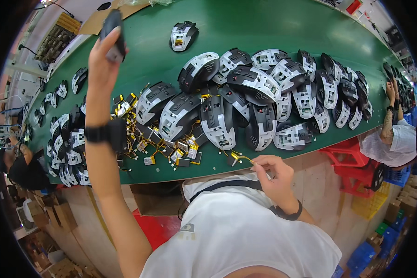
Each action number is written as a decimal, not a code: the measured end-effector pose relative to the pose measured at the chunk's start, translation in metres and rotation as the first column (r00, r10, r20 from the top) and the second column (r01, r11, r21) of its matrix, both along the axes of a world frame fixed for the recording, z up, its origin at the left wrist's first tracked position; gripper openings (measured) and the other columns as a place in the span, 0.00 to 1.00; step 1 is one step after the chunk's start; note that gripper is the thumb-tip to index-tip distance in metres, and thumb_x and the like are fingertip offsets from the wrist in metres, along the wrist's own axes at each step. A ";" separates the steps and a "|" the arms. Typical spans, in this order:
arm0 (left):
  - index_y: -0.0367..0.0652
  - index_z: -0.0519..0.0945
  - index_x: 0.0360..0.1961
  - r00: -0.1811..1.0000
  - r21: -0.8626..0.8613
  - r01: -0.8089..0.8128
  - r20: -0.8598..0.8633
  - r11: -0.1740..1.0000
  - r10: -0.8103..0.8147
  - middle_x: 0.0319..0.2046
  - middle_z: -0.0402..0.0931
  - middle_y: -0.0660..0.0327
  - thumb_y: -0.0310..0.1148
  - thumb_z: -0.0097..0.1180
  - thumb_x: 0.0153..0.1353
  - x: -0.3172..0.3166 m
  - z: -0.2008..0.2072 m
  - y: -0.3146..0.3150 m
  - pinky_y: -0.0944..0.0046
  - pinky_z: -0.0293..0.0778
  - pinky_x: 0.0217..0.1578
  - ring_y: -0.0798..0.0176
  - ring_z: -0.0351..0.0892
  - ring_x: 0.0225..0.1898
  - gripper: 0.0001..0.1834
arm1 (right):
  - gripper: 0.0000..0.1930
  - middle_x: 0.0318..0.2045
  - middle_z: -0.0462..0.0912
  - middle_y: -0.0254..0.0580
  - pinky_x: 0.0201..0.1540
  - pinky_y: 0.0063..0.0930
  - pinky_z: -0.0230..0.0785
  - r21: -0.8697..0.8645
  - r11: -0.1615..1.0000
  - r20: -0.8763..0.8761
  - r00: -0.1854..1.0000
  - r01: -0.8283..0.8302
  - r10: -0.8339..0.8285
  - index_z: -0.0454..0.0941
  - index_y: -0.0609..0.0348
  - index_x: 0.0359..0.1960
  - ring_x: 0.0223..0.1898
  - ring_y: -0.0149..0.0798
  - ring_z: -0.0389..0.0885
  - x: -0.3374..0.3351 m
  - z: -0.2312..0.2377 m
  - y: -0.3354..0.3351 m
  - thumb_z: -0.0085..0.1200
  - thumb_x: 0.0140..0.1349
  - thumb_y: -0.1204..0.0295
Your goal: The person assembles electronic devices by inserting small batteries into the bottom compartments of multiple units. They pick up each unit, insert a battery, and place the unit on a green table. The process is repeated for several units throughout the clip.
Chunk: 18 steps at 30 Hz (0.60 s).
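Observation:
Raised over the far left of the table, my left hand (103,65) is closed around a dark computer mouse (113,34). My right hand (275,178) is at the table's front edge, thumb and finger pinching the thin yellow wires (246,158) of a small battery. Left of those fingers, the battery (231,160) lies by the edge. A loose heap of silver and yellow batteries with wires (183,149) covers the table between my arms. Beside and behind it, many grey-and-black mouse shells (217,123) lie piled, their inner openings showing.
A single mouse shell (183,36) sits apart on the green table (273,28). More mice (62,148) are heaped at the left. People (389,143) work at both ends. Red stools (352,162) stand right of me; an open cardboard box (157,199) is under the table.

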<state>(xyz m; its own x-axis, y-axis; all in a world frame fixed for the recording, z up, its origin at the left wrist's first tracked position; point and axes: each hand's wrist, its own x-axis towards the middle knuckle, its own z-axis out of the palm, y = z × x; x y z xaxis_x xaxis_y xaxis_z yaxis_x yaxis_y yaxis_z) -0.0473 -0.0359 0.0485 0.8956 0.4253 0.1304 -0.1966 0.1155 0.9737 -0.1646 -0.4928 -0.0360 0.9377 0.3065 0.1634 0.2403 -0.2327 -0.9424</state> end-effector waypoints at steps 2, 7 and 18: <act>0.31 0.60 0.67 0.975 -0.073 0.172 0.154 0.982 -0.159 0.45 0.72 0.55 0.45 0.50 0.69 -0.055 0.015 -0.050 0.66 0.72 0.36 0.66 0.72 0.38 0.33 | 0.08 0.32 0.83 0.43 0.31 0.25 0.75 0.045 0.999 0.090 0.996 0.003 -0.007 0.80 0.65 0.35 0.28 0.36 0.82 0.007 0.010 0.002 0.62 0.53 0.85; 0.27 0.58 0.67 0.999 -0.371 -0.053 -0.027 0.927 0.046 0.40 0.71 0.56 0.61 0.53 0.53 -0.140 0.026 -0.210 0.66 0.68 0.32 0.64 0.72 0.31 0.53 | 0.10 0.33 0.82 0.43 0.36 0.22 0.72 0.269 0.961 0.006 0.998 -0.061 0.062 0.84 0.67 0.38 0.34 0.31 0.79 0.029 0.026 0.024 0.61 0.53 0.89; 0.39 0.66 0.52 0.969 -0.761 0.233 0.133 0.606 -0.207 0.39 0.65 0.58 0.52 0.55 0.55 -0.153 -0.044 -0.227 0.59 0.70 0.41 0.58 0.70 0.41 0.32 | 0.10 0.32 0.83 0.44 0.41 0.25 0.80 0.617 0.787 -0.353 0.887 -0.020 0.299 0.73 0.67 0.35 0.36 0.31 0.84 0.038 0.046 0.072 0.63 0.56 0.87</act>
